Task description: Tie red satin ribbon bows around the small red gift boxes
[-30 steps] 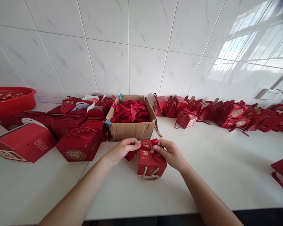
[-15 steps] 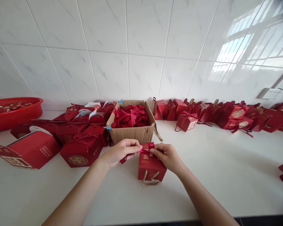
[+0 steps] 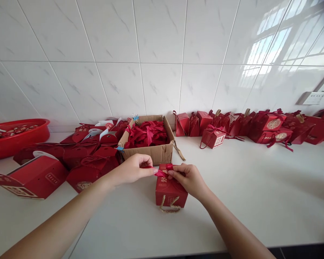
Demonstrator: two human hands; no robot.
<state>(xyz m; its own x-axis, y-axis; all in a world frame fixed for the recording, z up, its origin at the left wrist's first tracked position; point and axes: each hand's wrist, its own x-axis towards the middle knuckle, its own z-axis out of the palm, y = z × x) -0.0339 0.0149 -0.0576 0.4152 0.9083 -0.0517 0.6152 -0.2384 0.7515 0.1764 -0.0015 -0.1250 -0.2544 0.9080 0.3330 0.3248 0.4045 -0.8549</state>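
A small red gift box (image 3: 170, 194) with gold lettering lies on the white counter, its gold rope handle (image 3: 169, 208) toward me. Across its top runs a red ribbon (image 3: 161, 173). My left hand (image 3: 136, 169) pinches one part of this ribbon, just left of the box. On the box's far right corner, my right hand (image 3: 187, 178) is closed with thumb and fingertips on the ribbon. Both hands are joined by the short stretch of ribbon over the lid. Behind them stands a cardboard box (image 3: 148, 154) full of loose red ribbons (image 3: 148, 133).
Several red gift boxes (image 3: 43, 174) crowd the left side, some with lids up. Along the tiled wall at right stand more red boxes (image 3: 272, 126); one with a bow (image 3: 213, 137) sits ahead of them. A red basin (image 3: 18, 138) is far left.
My left hand has moved slightly left, drawing the ribbon outward. My right hand stays at the box's corner. The whole view has shifted a little.
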